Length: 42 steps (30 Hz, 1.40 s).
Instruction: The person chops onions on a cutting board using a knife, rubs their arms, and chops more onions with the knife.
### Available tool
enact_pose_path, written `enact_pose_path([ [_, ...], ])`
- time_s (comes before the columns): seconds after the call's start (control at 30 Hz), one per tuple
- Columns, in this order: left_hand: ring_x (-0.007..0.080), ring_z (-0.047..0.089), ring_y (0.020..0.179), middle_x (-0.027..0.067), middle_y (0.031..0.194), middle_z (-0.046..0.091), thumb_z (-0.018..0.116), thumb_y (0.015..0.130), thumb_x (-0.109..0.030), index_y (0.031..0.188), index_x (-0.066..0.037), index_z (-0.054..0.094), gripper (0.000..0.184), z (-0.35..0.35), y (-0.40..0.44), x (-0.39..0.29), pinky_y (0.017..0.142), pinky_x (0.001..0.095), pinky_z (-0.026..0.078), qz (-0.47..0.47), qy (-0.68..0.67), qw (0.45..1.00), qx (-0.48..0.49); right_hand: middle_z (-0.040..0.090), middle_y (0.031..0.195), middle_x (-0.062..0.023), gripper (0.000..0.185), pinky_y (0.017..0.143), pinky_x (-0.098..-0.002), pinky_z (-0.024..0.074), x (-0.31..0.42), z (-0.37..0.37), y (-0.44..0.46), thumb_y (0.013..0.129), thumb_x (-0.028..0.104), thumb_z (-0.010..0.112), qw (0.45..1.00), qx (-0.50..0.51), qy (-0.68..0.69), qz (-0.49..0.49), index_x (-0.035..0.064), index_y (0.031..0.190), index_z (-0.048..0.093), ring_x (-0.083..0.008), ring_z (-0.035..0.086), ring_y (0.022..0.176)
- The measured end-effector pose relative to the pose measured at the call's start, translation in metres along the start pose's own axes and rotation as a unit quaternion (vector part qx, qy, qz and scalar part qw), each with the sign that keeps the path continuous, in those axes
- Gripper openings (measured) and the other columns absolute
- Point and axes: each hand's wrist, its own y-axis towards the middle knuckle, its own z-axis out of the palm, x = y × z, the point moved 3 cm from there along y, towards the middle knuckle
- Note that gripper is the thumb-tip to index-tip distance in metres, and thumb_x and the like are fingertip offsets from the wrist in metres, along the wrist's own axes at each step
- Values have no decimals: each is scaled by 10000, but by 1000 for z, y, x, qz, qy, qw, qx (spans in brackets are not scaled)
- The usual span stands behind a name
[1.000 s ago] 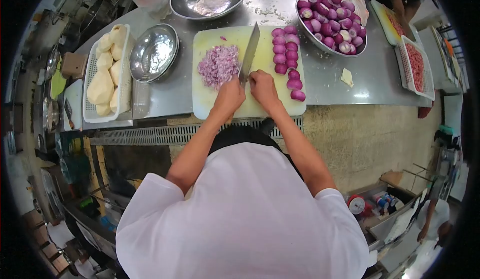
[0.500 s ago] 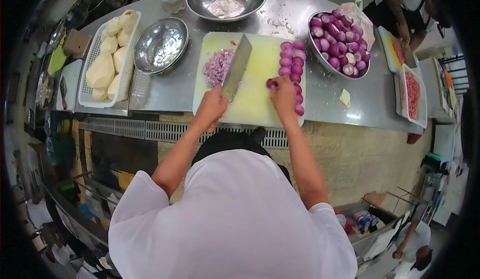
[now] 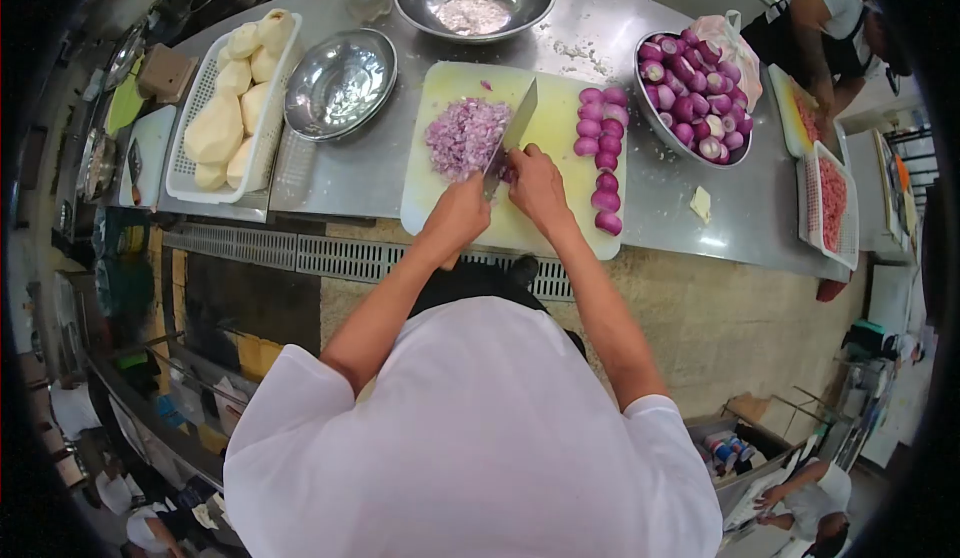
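Note:
My left hand [image 3: 460, 220] is closed around the handle of a broad cleaver [image 3: 519, 122], its blade angled away over the cutting board [image 3: 560, 118]. Beside the blade, my right hand [image 3: 538, 188] pinches a purple onion [image 3: 509, 172], partly hidden by the fingers. The onion is close against the blade's right side; whether it is being cut I cannot tell. A pile of diced onion [image 3: 465, 138] lies left of the cleaver. Peeled purple onions [image 3: 605, 146] stand in rows along the board's right edge.
A metal bowl [image 3: 649, 118] of whole onions stands right of the board, near a pale scrap [image 3: 701, 204]. Behind are a steel bowl [image 3: 420, 13] and a shallow dish [image 3: 345, 83]. Left, a white basket [image 3: 180, 173] holds peeled roots. A co-worker [image 3: 835, 18] works at the far right.
My right hand has moved left from the onion rows to the cleaver, bringing an onion. The cleaver and left hand have shifted slightly right, and the whole view has shifted a little.

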Motion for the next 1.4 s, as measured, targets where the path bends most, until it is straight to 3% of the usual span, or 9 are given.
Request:
enact_pose_path([
  [0.1,537,652,917,364,906,666,565,855,-31,1024,93,568,210,-3,4,-7,839,592,506,-44,-37,998,35,613,1024,-212,328,824,-512,542,-1,-1,-4,790,-18,635,1000,0,17,0,44,1111,669,-432,621,941],
  [0.3,537,656,905,362,887,667,572,871,-46,1005,105,562,202,12,8,7,821,594,510,29,-8,1000,0,602,1014,-212,327,805,-518,524,-4,4,-7,788,-36,619,999,-33,23,-20,45,1102,657,-432,605,935],
  [0.37,537,659,897,360,883,668,576,874,-52,1001,102,564,201,-12,8,-19,811,597,512,-95,-105,986,86,601,1013,-212,323,805,-518,521,-5,4,-11,787,-39,619,999,-33,29,-17,42,1098,651,-433,601,932],
  [0.7,543,655,854,360,868,663,576,874,-61,1053,102,560,242,2,13,-1,797,596,516,-15,-67,997,38,586,1013,-216,287,817,-519,520,-6,4,-13,815,-33,582,997,-44,56,-1,49,1085,639,-439,587,953],
  [0.77,540,656,839,361,855,660,578,874,-63,1050,105,560,244,13,5,7,780,588,520,63,-9,997,-39,588,1016,-214,292,819,-518,520,-5,3,-10,815,-35,579,997,-43,58,2,49,1088,640,-440,586,961],
  [0.9,542,659,843,357,843,663,570,877,-53,1043,110,557,233,6,23,-9,776,586,517,-25,-29,999,33,586,1012,-210,287,822,-519,517,-8,8,-15,815,-40,572,997,-56,52,4,45,1081,635,-442,584,966],
  [1.07,528,670,833,373,831,654,574,874,-52,1024,100,564,214,15,9,-1,752,569,530,33,-11,999,-16,583,1003,-205,253,820,-520,514,-7,9,-13,820,-41,570,995,-71,64,12,37,1055,622,-437,584,962],
  [1.17,532,667,833,354,824,658,572,871,-48,1017,99,574,207,6,20,-17,763,574,529,-70,-76,992,71,586,1000,-203,235,820,-517,514,-8,12,-20,823,-41,572,996,-71,57,10,35,1041,619,-435,587,955],
  [1.4,528,668,834,350,831,662,570,870,-48,1023,110,574,221,26,14,0,755,569,531,32,3,999,-11,589,979,-205,208,803,-512,511,-8,9,-18,825,-39,586,993,-99,67,2,29,1018,619,-436,592,927],
])
